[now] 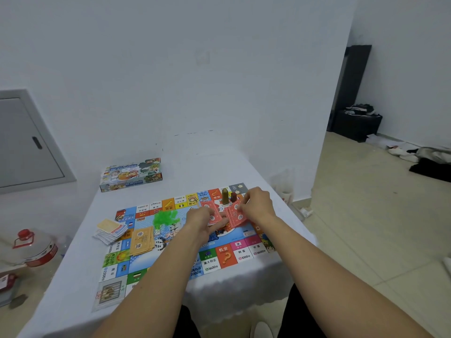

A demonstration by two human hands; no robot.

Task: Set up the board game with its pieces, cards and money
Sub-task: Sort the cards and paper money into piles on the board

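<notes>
My fingers (246, 200) pinch red banknotes (235, 215): my left hand (202, 219) holds one sheaf, my right hand (258, 203) another, above the game board (170, 242). The board lies flat, brightly printed, on a white-clothed table (80, 276) set against a white wall (170, 69). Game box (131, 174) at the table's far edge; card stack (111, 231) overlapping the board's left edge.

The game board (219, 258) squares read 机会, 1600分, 1000分 and 3600分
</notes>
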